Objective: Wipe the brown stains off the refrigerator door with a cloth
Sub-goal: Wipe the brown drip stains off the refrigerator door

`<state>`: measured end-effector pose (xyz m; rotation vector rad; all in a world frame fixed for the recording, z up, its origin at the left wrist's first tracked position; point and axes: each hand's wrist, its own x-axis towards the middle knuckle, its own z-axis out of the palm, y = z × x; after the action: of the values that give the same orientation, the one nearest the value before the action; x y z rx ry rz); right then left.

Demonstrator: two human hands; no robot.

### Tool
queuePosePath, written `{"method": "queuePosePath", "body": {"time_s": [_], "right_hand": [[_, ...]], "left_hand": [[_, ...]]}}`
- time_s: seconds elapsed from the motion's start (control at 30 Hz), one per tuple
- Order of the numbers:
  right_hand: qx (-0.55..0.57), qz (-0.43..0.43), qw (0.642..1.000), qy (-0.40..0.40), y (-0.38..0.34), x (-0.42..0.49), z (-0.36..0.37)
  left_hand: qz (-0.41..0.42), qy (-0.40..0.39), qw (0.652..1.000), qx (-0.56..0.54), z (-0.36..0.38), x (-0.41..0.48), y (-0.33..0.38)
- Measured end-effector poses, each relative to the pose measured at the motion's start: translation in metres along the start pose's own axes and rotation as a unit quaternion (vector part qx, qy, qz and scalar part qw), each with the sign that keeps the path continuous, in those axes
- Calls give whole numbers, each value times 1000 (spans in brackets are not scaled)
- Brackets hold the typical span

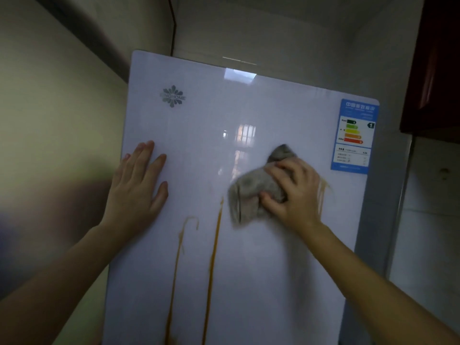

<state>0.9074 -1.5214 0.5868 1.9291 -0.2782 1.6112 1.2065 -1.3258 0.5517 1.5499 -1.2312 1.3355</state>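
A glossy white refrigerator door fills the middle of the view. Two long brown drip stains run down its lower half, one on the left and one beside it. A smaller brown smear shows just right of my right hand. My right hand presses a crumpled grey cloth against the door, above the drips. My left hand lies flat with fingers spread on the door's left edge, holding nothing.
A blue energy label sticks to the door's upper right corner. A grey logo sits upper left. A pale wall stands close on the left. A dark red cabinet hangs upper right, with a tiled wall below it.
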Motion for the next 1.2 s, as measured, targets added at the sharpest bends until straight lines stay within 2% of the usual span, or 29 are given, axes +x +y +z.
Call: {"method": "queuePosePath", "body": {"time_s": [0.07, 0.1, 0.2, 0.27, 0.3, 0.43, 0.47, 0.57, 0.63, 0.67, 0.77, 0.8, 0.83, 0.93, 0.97, 1.0, 1.1, 1.13, 1.2], "right_hand": [[-13, -89, 995, -32, 5, -2, -2], [-18, -78, 996, -26, 9, -2, -3], [3, 89, 996, 30, 8, -5, -3], [13, 146, 988, 48, -4, -12, -1], [15, 132, 990, 37, -9, -16, 1], [1, -26, 999, -45, -4, -30, 0], [-6, -21, 999, -42, 1, -31, -3], [14, 109, 994, 11, 5, -33, -9], [20, 149, 988, 29, -2, -36, -8], [16, 124, 992, 20, -5, -38, -7], [0, -26, 999, -30, 6, -39, -10], [-2, -37, 999, -34, 14, -38, -12], [-1, -17, 1000, -26, 21, -37, -15], [18, 111, 993, 30, 33, -39, -18], [19, 123, 992, 35, 34, -40, -18], [16, 105, 994, 27, 35, -42, -18], [-5, -18, 1000, -23, 49, -48, -25], [-6, -22, 999, -24, 54, -48, -27], [9, 41, 999, 4, 59, -49, -29]], "left_hand": [[-2, -1, 1000, -2, 0, 0, 0], [-2, -1, 1000, -3, 0, -1, 0], [-3, -4, 1000, -7, 0, -1, 0], [-7, -9, 1000, -12, 0, -1, 1], [-10, -12, 1000, -15, 0, -1, 2], [-24, -25, 999, -27, -2, -1, 6], [-25, -28, 999, -27, -3, -1, 7], [-27, -41, 999, -24, -5, 0, 9], [-26, -47, 998, -21, -6, 0, 8], [-24, -48, 998, -17, -6, 0, 7], [-17, -38, 999, -7, -5, 0, 6], [-17, -34, 999, -5, -4, 0, 6], [-21, -32, 999, -4, -4, -1, 8], [-42, -29, 999, -5, -3, 0, 14], [-47, -31, 998, -3, -3, 0, 16], [-49, -33, 998, 1, -4, 0, 17], [-48, -44, 998, 9, -6, 0, 18], [-49, -48, 998, 12, -7, 1, 18], [-57, -52, 997, 20, -8, 2, 21]]}}
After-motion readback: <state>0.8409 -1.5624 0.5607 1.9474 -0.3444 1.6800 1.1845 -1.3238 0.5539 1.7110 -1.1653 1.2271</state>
